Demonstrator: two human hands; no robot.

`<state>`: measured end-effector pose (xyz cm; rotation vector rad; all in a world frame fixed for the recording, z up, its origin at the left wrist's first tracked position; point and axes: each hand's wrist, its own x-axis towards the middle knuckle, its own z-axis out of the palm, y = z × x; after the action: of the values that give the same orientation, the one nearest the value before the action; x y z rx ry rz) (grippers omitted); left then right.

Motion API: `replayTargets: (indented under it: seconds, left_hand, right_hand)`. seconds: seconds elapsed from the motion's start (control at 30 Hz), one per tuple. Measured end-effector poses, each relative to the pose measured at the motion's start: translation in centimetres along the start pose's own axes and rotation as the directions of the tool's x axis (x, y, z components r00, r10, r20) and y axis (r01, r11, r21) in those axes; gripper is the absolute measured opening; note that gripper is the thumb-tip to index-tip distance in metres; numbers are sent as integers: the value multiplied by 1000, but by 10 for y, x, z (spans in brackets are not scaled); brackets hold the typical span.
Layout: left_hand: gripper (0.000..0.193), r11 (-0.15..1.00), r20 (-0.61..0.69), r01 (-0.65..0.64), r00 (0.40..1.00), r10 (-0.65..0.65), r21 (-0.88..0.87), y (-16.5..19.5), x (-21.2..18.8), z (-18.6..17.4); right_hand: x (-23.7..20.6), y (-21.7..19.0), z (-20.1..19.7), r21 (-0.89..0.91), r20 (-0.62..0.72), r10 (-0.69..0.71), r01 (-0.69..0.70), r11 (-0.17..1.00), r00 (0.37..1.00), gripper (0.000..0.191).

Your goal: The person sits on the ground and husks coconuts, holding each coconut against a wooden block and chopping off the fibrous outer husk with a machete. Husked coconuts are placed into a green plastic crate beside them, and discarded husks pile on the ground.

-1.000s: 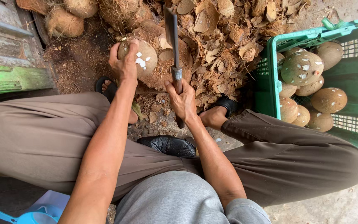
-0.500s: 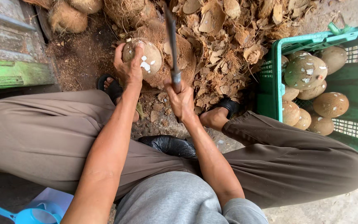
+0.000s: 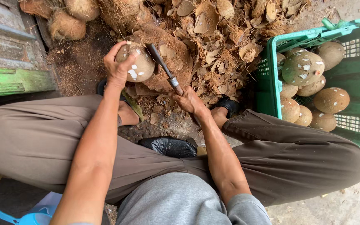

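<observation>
We see our left hand (image 3: 119, 68) wrapped tight around a round coconut (image 3: 135, 62). The fingers curl over its left side and the thumb lies across it. The coconut is brown and a bit rough, with small white spots where the skin is chipped off. It sits at about 11 o'clock from the middle of our view.

Our right hand (image 3: 190, 101) is closed in a fist around the handle of a big knife (image 3: 163, 66). The blade is long, dark and flat. It points up toward 11 o'clock, and its tip lies right beside the coconut. We think it may be touching the shell, but the view is too small to be sure.

Behind the knife, at 12 o'clock, lies a heap of husk pieces (image 3: 217, 46). They are dry, brown and stringy, with curled, bowl-like bits on top.

At 2 o'clock stands a green plastic crate (image 3: 267, 83) with holes in its walls. Inside are peeled coconuts (image 3: 303, 68), smooth, egg-shaped and spotted white.

At 10 o'clock, two hairy unpeeled coconuts (image 3: 65, 27) rest on the dirt. A shiny black bag (image 3: 167, 146) lies between our knees.
</observation>
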<state>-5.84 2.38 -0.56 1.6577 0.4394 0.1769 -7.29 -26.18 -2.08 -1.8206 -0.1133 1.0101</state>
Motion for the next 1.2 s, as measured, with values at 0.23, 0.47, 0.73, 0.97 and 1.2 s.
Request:
replayTargets:
  seconds: [0.23,0.47,0.73,0.97,1.2]
  left_hand:
    - [78,990,-150,124,980,-132,-60,-10,7,4]
    - [68,966,-572,251,802,-171,64,-16,-1,48]
    - [62,963,-317,259,921,-225,69,-6,14,4]
    - [66,974,-131,142,984,-120,174,-12,14,15]
    - [50,933,-297,309,922,-248,181,-10,19,27]
  right_hand:
    - [-1,1,10,-207,-120,-27,2,978,992,41]
    - [-11,-8,-2,-186,-148,8,-36,982,989,34]
    - [-11,-4,-14,-391,-383,-28,-135,911,923,29]
    - [-21,-29,-49,16,-603,108,-123,992,791,39]
    - [-38,-57,-15,245,-358,-59,155,957,932,29]
